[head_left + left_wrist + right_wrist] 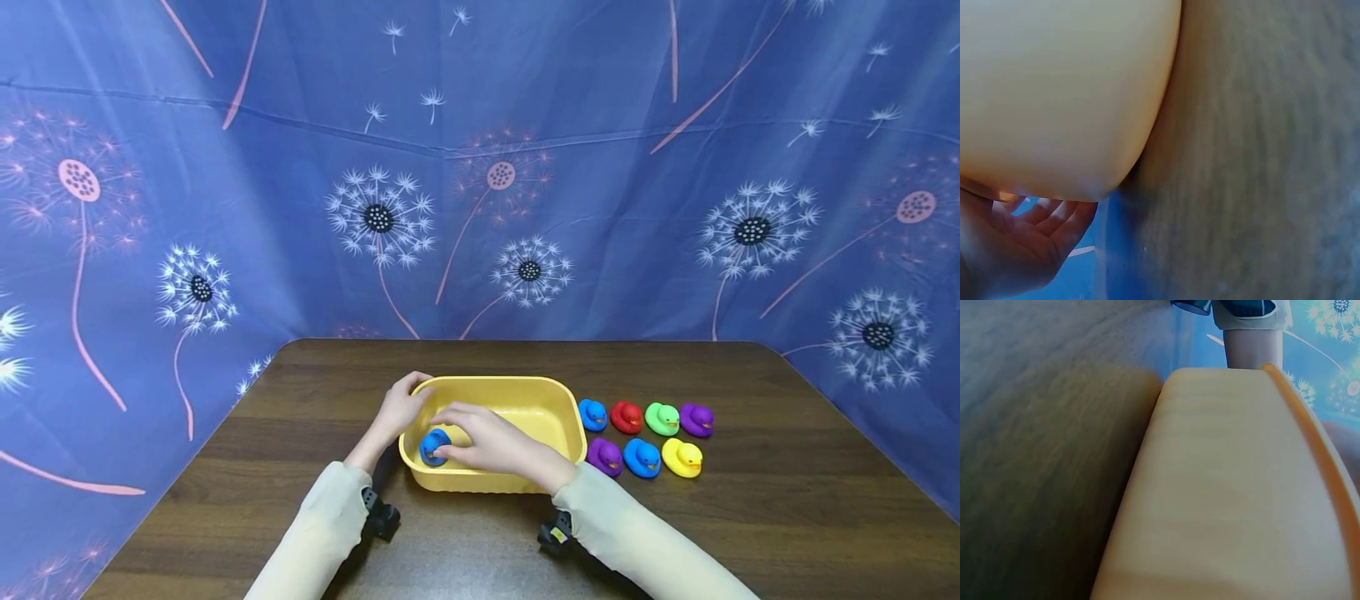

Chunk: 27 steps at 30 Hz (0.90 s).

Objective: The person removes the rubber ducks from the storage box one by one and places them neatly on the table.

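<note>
A yellow plastic tub (491,482) stands on the table. At its left rim is my left hand (403,408), which grips the rim near the back corner. The left wrist view shows that hand's fingers (1072,222) against the outside of the tub wall (1060,94). My right hand (491,437) reaches over the front wall into the tub, thumb and fingers spread apart. Inside the front left corner sits a blue rubber duck (432,448), right by the right thumb; whether they touch I cannot tell. In the right wrist view the tub's side (1229,487) hides the right hand's fingertips.
Right of the tub, rubber ducks stand in two rows. The back row has a blue duck (592,414), red duck (626,417), green duck (662,419) and purple duck (697,420). In front are a purple duck (604,457), blue duck (642,458) and yellow duck (682,458).
</note>
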Motion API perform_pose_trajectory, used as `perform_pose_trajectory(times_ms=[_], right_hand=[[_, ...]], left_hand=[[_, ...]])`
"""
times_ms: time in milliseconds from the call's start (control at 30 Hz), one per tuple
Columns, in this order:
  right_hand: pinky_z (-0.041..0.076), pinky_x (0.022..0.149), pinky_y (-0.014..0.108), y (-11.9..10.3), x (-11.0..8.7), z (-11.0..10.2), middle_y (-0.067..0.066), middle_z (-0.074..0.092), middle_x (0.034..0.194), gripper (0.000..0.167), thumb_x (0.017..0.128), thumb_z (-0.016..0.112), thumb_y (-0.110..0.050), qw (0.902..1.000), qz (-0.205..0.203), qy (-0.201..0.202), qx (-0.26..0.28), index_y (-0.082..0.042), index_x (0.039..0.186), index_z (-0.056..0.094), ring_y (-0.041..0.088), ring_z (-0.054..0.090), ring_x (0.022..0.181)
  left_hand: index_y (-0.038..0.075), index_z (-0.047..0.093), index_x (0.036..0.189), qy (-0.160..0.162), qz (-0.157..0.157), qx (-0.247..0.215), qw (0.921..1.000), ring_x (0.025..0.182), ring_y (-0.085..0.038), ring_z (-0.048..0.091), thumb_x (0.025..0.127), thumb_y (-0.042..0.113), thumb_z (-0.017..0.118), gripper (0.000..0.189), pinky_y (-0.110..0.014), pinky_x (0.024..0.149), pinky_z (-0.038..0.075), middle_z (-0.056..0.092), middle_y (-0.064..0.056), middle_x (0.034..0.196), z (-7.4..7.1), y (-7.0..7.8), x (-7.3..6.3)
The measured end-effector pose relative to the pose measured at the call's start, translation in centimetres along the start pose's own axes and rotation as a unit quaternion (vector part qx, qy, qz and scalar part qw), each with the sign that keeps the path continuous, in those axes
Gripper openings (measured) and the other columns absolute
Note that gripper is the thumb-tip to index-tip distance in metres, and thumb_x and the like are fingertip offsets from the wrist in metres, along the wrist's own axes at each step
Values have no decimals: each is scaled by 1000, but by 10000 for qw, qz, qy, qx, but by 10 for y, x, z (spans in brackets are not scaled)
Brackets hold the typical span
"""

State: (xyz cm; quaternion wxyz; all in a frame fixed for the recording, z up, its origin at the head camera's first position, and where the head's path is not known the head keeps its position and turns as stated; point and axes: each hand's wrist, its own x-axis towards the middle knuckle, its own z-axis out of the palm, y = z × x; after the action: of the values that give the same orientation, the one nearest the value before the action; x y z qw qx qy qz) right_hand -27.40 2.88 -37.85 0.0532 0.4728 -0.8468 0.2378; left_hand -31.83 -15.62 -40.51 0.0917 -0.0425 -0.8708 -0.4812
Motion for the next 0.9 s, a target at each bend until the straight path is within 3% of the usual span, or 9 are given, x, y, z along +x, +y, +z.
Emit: perform_pose_trajectory(times_ms=[267,633,900], right_hand=[[45,96,29,1,1,4,6,63,116,39,87,66,-24,9998,58,171,-125,-6,121,61,16,58,109],[46,91,24,3,1,11,5,63,112,36,87,68,-25,9999,100,6,104,-4,116,63,17,59,104],[45,96,26,4,3,16,3,61,118,39,87,67,-26,9992,285,-70,257,-6,120,62,15,57,110]], left_hand=[[6,64,109,-52,28,41,10000,94,-23,60,92,14,57,20,-37,82,48,66,-11,106,2,1,0],[5,64,109,-76,-10,-140,9999,86,-21,62,91,14,57,21,-30,73,50,66,-12,103,2,2,-2],[7,63,111,-110,-154,-175,9997,88,-20,61,92,17,57,22,-28,73,49,65,-11,106,1,-2,0]])
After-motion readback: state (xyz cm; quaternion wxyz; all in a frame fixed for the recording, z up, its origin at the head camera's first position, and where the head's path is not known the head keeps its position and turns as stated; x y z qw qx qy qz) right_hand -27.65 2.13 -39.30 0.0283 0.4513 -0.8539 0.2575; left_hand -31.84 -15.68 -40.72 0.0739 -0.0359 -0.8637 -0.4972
